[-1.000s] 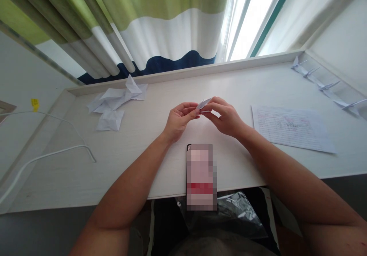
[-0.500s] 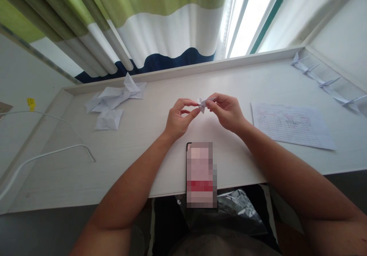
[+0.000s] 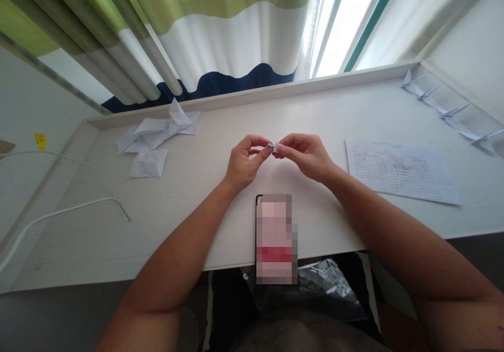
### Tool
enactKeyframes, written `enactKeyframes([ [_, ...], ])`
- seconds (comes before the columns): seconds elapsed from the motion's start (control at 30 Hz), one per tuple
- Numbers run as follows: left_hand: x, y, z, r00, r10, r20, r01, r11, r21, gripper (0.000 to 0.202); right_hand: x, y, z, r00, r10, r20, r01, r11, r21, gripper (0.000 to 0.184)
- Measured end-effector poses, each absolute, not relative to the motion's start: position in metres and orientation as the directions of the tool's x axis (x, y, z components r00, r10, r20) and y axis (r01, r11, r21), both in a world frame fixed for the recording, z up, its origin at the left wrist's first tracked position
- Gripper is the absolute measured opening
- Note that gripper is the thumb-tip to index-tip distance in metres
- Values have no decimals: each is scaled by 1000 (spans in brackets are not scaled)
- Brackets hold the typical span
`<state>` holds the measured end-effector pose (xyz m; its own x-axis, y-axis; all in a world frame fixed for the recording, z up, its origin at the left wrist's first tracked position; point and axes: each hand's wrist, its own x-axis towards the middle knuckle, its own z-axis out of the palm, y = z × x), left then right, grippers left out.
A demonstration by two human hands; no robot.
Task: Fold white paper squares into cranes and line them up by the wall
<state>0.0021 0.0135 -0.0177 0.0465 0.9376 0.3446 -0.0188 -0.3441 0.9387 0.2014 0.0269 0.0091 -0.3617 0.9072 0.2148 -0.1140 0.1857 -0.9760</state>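
Note:
My left hand [image 3: 244,163] and my right hand [image 3: 306,155] meet above the middle of the white desk [image 3: 197,205]. Both pinch a small folded piece of white paper [image 3: 274,146] between thumb and fingertips. Only a sliver of the paper shows between the fingers. A phone [image 3: 275,239] lies flat near the desk's front edge, just below my hands.
A heap of folded white papers [image 3: 153,139] lies at the back left. A lined sheet [image 3: 397,172] rests to the right. Several small paper cranes [image 3: 449,113] line the right ledge. A white cable [image 3: 66,210] loops across the left. A curtain hangs behind.
The folded paper was held up and spread between my fingers; now both hands have closed in on it and most of it is hidden by my fingertips.

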Motion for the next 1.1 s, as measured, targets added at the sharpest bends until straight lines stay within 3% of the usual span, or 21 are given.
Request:
enactKeyframes([
  [0.6,4,10,-15,85,940,330,-134,-317,939,41,201,29,8,-319,908,273,-158,233,-960,38],
  [0.83,5,8,-12,87,943,321,-144,-307,941,39,203,31,7,-291,921,259,-39,259,-965,47],
  [1.1,4,6,-5,85,954,289,-159,-273,949,42,205,28,13,-366,879,307,19,336,-942,40],
])
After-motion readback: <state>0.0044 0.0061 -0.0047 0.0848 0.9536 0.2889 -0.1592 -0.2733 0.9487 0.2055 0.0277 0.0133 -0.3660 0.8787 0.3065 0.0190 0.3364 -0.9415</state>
